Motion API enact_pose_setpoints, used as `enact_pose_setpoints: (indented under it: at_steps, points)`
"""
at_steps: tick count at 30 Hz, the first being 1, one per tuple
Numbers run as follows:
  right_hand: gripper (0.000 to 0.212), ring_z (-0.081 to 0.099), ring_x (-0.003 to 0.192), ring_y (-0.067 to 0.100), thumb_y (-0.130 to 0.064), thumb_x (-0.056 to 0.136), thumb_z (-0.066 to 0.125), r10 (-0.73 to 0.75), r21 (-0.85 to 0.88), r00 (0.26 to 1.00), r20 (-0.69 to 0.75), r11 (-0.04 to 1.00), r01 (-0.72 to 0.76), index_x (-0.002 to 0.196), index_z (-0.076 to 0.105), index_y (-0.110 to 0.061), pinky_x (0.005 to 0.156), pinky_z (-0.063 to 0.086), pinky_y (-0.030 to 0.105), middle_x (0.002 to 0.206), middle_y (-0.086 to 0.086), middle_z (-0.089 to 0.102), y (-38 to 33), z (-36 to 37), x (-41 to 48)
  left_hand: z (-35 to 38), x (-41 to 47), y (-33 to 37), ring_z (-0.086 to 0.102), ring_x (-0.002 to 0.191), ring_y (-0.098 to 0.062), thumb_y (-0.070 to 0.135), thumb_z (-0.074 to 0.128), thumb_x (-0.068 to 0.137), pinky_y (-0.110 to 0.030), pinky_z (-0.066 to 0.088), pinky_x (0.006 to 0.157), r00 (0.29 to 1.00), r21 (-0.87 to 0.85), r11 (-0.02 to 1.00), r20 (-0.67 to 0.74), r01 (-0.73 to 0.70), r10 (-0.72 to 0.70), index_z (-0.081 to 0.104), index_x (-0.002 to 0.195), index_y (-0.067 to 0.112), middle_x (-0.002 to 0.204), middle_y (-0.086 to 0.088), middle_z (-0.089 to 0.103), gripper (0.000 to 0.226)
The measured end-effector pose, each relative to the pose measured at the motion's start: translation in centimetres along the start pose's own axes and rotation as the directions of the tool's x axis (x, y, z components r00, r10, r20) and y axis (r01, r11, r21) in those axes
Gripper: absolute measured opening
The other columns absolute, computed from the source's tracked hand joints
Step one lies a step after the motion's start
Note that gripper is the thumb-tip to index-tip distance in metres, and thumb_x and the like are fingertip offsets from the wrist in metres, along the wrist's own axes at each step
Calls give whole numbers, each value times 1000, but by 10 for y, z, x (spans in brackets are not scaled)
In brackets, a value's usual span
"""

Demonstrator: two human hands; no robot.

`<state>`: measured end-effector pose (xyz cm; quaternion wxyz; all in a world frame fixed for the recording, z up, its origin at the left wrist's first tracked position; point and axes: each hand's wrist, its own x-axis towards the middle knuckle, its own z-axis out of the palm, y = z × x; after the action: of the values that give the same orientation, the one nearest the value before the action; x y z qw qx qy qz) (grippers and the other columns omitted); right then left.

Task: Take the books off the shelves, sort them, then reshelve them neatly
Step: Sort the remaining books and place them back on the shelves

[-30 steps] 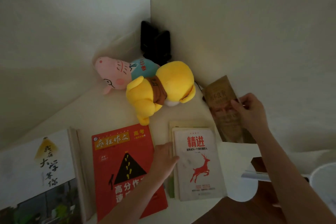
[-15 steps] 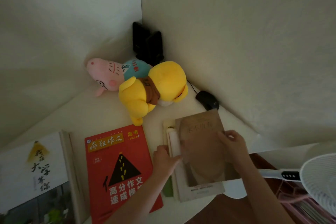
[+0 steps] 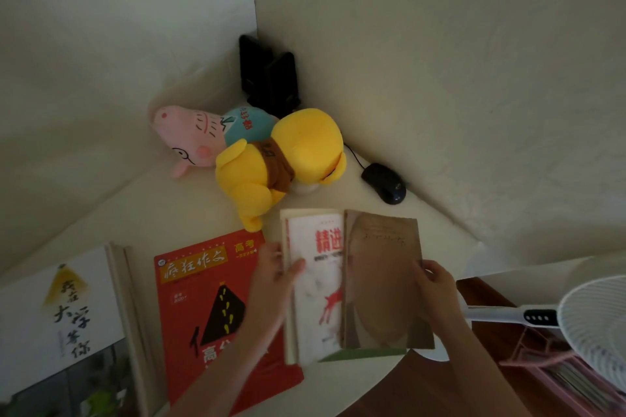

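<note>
Both seem light, bendy: right hand (image 3: 437, 284) pinches the brown book (image 3: 379, 281) at its edge; left hand (image 3: 274, 271) grips the white book (image 3: 315, 301) spine-side.

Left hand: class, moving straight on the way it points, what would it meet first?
The left hand grips the white book by its left edge, pointing away from the person. Straight on, it would likely meet the yellow plush toy first; depth is unclear.
</note>
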<state>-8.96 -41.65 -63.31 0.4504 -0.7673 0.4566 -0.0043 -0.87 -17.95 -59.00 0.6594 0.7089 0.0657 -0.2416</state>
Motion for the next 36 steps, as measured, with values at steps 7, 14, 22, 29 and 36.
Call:
enact_pose_setpoints:
  at_steps: [7,14,22,29,36]
  points:
    - [9,57,86,20,-18,98,50,-60,-57,998,31,996,62,101,58,-14,74,43,24,84,-5,57,0,37,-28,-56,-2,59,72,73,-15,12,61,87,-20,53,52,996,-31,997,-55,-67,66,47,107,18,90,-1,71,25]
    - [57,46,117,16,-64,93,36,-86,85,993,79,993,79,124,60,-23,101,36,34,127,-2,52,-9,28,-30,-29,6,30,71,88,-27,20,73,69,-44,58,73,977,-163,969,138,183,-162,51,117,11,105,-8,71,54]
    - [52,71,87,18,-32,85,71,-10,136,928,372,990,-44,128,44,-23,73,61,36,116,6,67,1,19,-29,28,13,-42,62,102,-15,27,57,92,-31,57,81,971,173,974,163,144,-173,42,130,29,125,-8,51,41]
    - [55,44,122,30,-33,90,63,-3,-151,983,183,988,31,138,41,-21,100,45,49,130,5,38,6,37,-31,29,11,-52,25,128,-17,12,55,91,-32,29,110,993,504,864,97,14,-72,21,148,28,137,-1,20,69]
    - [60,18,134,30,-34,92,60,60,-244,982,178,970,-15,145,34,-19,110,27,45,145,9,24,-3,41,-33,31,20,-65,53,121,-25,47,80,60,-46,52,92,973,306,923,-66,232,-223,35,140,23,130,-2,53,96]
